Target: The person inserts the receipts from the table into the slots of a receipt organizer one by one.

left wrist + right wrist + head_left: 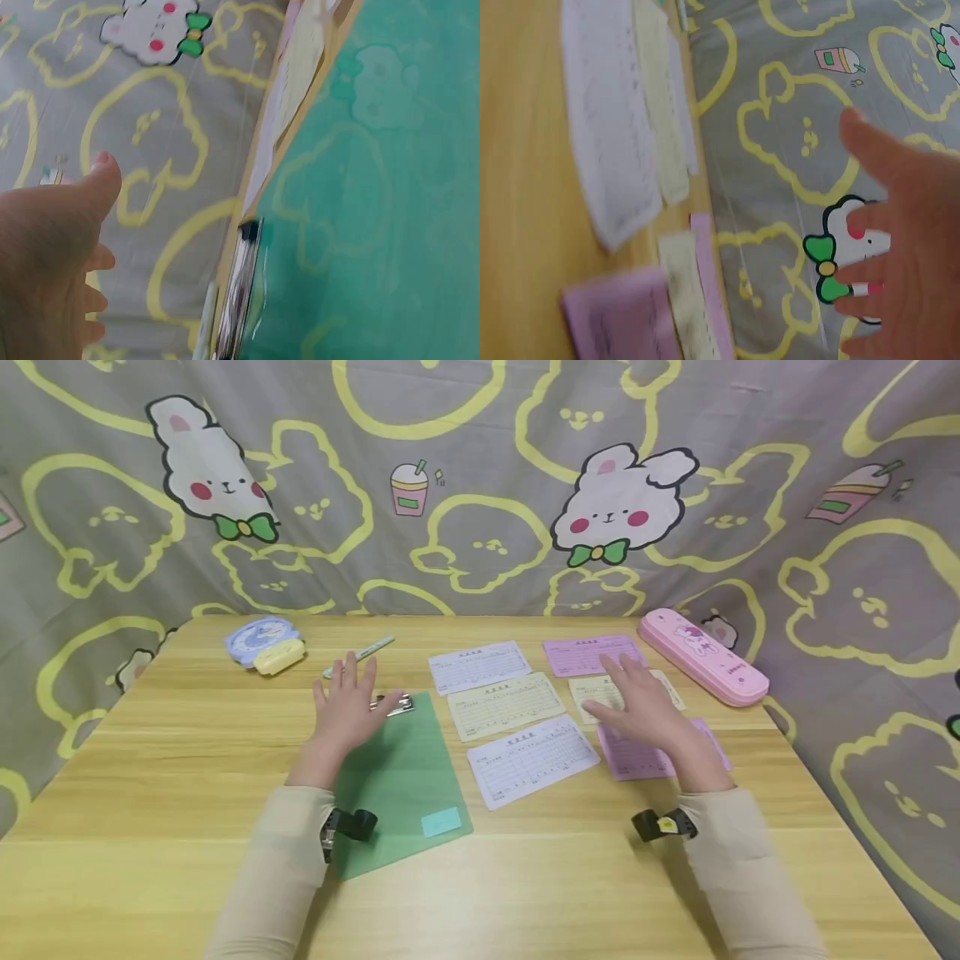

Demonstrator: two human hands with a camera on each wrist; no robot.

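My left hand (348,708), fingers spread, is over the top of a green clipboard (397,777) beside its metal clip (393,703); it grips nothing. A light blue label (441,822) is on the board's lower right. My right hand (642,703), also spread and holding nothing, is above the right-hand slips, partly hiding a cream slip (667,685) and a purple slip (637,758). Another purple slip (585,655) lies behind them. Left of these are a white slip (480,667), a cream slip (506,706) and a larger white slip (532,760).
At the back left are a blue item (255,639) and a yellow item (281,657), touching. A pale green pen (375,647) lies behind my left hand. A pink pencil case (703,656) is at the back right. A patterned curtain (480,460) hangs behind the table (187,777).
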